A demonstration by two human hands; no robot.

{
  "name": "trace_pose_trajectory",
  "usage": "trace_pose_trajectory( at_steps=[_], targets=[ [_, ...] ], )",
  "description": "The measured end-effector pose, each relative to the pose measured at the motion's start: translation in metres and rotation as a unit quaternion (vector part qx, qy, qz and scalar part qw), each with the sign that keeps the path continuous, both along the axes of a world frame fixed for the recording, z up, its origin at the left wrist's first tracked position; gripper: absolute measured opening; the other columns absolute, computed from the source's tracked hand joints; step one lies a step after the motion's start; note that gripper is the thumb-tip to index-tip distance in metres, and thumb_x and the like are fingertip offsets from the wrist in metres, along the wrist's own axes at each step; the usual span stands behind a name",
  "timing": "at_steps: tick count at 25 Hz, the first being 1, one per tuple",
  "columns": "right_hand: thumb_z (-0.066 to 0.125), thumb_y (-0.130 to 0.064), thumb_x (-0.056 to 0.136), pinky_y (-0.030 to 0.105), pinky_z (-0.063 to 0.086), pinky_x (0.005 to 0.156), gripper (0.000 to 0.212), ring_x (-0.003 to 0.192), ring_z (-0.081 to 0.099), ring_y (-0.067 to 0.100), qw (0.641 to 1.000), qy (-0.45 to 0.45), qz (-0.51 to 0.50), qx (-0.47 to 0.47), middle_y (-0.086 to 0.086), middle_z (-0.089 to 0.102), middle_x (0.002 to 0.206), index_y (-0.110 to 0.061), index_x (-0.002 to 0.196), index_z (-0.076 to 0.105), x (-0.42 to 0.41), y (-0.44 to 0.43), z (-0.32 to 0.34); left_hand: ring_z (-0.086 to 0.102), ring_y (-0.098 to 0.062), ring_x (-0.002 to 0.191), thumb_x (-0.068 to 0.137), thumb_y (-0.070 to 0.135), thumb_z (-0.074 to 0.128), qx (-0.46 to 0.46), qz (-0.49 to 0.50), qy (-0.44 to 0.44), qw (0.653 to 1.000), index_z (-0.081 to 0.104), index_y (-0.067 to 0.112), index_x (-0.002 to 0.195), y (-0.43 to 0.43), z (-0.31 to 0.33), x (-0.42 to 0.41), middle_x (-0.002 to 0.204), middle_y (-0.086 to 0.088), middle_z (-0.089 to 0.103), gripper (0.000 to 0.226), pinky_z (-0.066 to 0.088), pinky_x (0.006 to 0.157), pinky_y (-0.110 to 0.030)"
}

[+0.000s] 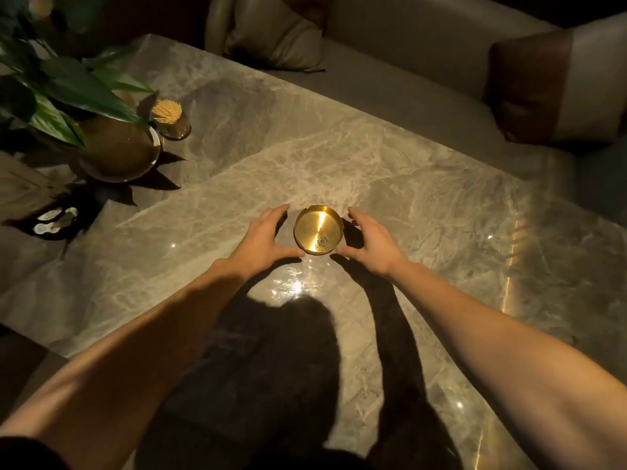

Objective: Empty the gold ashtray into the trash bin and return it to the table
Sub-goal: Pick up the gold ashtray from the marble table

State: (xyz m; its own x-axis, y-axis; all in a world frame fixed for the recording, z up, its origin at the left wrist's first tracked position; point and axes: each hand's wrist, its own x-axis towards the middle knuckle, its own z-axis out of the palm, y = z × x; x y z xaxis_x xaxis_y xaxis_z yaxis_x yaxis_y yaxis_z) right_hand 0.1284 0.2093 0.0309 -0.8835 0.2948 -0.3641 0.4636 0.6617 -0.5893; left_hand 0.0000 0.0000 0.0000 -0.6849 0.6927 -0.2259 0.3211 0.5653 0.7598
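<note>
1. Gold ashtray (pixel 319 229) sits flat on the marble table (pixel 424 205), just right of frame centre. Round, shallow, one notch visible in the far rim. A small patch of dark specks lies on its floor toward the near edge; a bright streak of light runs across the metal.
2. Left hand (pixel 263 237) is just left of the ashtray, fingers spread and curved, palm facing the dish. Thumb tip reaches to the near-left rim; whether it touches cannot be told. Fingers stand apart from the far-left rim, with a visible gap. Nothing is gripped.
3. Right hand (pixel 371 240) mirrors it on the right side: open, curved, thumb tip near the near-right rim, fingers clear of the wall. It holds nothing.
4. Both bare forearms enter from the lower corners of the frame and converge on the dish.
5. Upper left of frame: potted plant (pixel 115 147) with broad green leaves, in a round brown pot on a pale saucer. Just right of it, a small jar of toothpicks (pixel 171 118).
6. Along the top and right of frame: sofa (pixel 407 39) with a grey cushion (pixel 271 32) at top centre and a brown-and-pale cushion (pixel 556 86) at upper right.
7. Dark shadows of arms and head fall on the table in the lower centre.
</note>
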Motion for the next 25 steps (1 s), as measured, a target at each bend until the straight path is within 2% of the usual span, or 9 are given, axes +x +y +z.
trace_pose_trajectory(
  at_steps=[3, 6, 13, 15, 19, 20, 22, 25],
  targets=[
    [0.079, -0.033, 0.077, 0.039, 0.028, 0.117, 0.095, 0.143, 0.034, 0.028, 1.0, -0.018, -0.001, 0.004, 0.013, 0.034, 0.156, -0.01, 0.151, 0.024, -0.005, 0.0, -0.007, 0.052, -0.019, 0.127, 0.059, 0.041, 0.091, -0.005, -0.012, -0.025, 1.0, 0.035, 0.012, 0.15, 0.003, -0.006, -0.002, 0.141, -0.008, 0.049, 0.111, 0.039, 0.106, -0.025],
    [0.081, -0.03, 0.076, 0.04, 0.029, 0.117, 0.096, 0.142, 0.035, 0.029, 0.999, -0.029, -0.015, -0.003, 0.014, 0.035, 0.155, -0.01, 0.151, 0.024, -0.009, -0.005, -0.013, 0.056, -0.018, 0.118, 0.058, 0.033, 0.093, -0.002, -0.01, -0.011, 1.0, 0.041, 0.007, 0.147, 0.01, -0.01, -0.002, 0.135, -0.01, 0.054, 0.106, 0.039, 0.1, -0.019],
    [0.084, -0.028, 0.072, 0.042, 0.037, 0.113, 0.095, 0.135, 0.044, 0.029, 0.999, -0.025, -0.028, -0.004, 0.012, 0.045, 0.147, -0.009, 0.148, 0.031, -0.011, -0.01, -0.023, 0.058, -0.019, 0.11, 0.059, 0.033, 0.092, -0.009, -0.011, 0.009, 1.0, 0.049, 0.005, 0.141, 0.018, -0.011, -0.007, 0.126, -0.012, 0.059, 0.097, 0.039, 0.094, -0.017],
    [0.085, -0.028, 0.071, 0.04, 0.036, 0.113, 0.096, 0.135, 0.043, 0.029, 0.999, -0.025, -0.031, -0.004, 0.013, 0.045, 0.147, -0.009, 0.148, 0.031, -0.012, -0.01, -0.023, 0.059, -0.02, 0.111, 0.059, 0.032, 0.092, -0.004, -0.013, 0.007, 1.0, 0.05, 0.005, 0.14, 0.02, -0.01, -0.006, 0.126, -0.012, 0.06, 0.096, 0.04, 0.095, -0.019],
    [0.086, -0.032, 0.069, 0.038, 0.032, 0.113, 0.101, 0.138, 0.04, 0.028, 0.999, -0.031, -0.032, -0.007, 0.012, 0.042, 0.149, -0.009, 0.149, 0.029, -0.012, -0.008, -0.027, 0.055, -0.019, 0.12, 0.055, 0.031, 0.094, -0.004, -0.042, 0.012, 0.999, 0.05, 0.013, 0.141, 0.023, -0.013, -0.004, 0.13, -0.009, 0.058, 0.098, 0.029, 0.092, -0.003],
    [0.086, -0.033, 0.068, 0.038, 0.032, 0.112, 0.101, 0.137, 0.041, 0.028, 0.999, -0.03, -0.032, -0.009, 0.012, 0.043, 0.148, -0.009, 0.149, 0.029, -0.013, -0.007, -0.028, 0.054, -0.019, 0.121, 0.055, 0.03, 0.094, -0.009, -0.045, 0.013, 0.999, 0.049, 0.014, 0.142, 0.024, -0.014, -0.004, 0.131, -0.008, 0.057, 0.099, 0.028, 0.092, -0.004],
    [0.087, -0.033, 0.066, 0.037, 0.035, 0.111, 0.101, 0.133, 0.044, 0.028, 0.999, -0.028, -0.033, -0.011, 0.011, 0.046, 0.145, -0.009, 0.147, 0.033, -0.014, -0.006, -0.028, 0.053, -0.018, 0.121, 0.056, 0.028, 0.094, -0.015, -0.039, 0.012, 0.999, 0.048, 0.015, 0.142, 0.024, -0.014, -0.003, 0.13, -0.008, 0.057, 0.099, 0.028, 0.092, -0.006],
    [0.089, -0.031, 0.063, 0.037, 0.037, 0.109, 0.1, 0.131, 0.046, 0.027, 0.999, -0.017, -0.039, -0.015, 0.01, 0.049, 0.142, -0.01, 0.145, 0.036, -0.014, -0.006, -0.028, 0.05, -0.012, 0.115, 0.059, 0.025, 0.093, -0.02, -0.034, 0.011, 0.999, 0.048, 0.014, 0.142, 0.025, -0.017, -0.003, 0.129, -0.008, 0.056, 0.095, 0.028, 0.085, 0.005]
  ],
)
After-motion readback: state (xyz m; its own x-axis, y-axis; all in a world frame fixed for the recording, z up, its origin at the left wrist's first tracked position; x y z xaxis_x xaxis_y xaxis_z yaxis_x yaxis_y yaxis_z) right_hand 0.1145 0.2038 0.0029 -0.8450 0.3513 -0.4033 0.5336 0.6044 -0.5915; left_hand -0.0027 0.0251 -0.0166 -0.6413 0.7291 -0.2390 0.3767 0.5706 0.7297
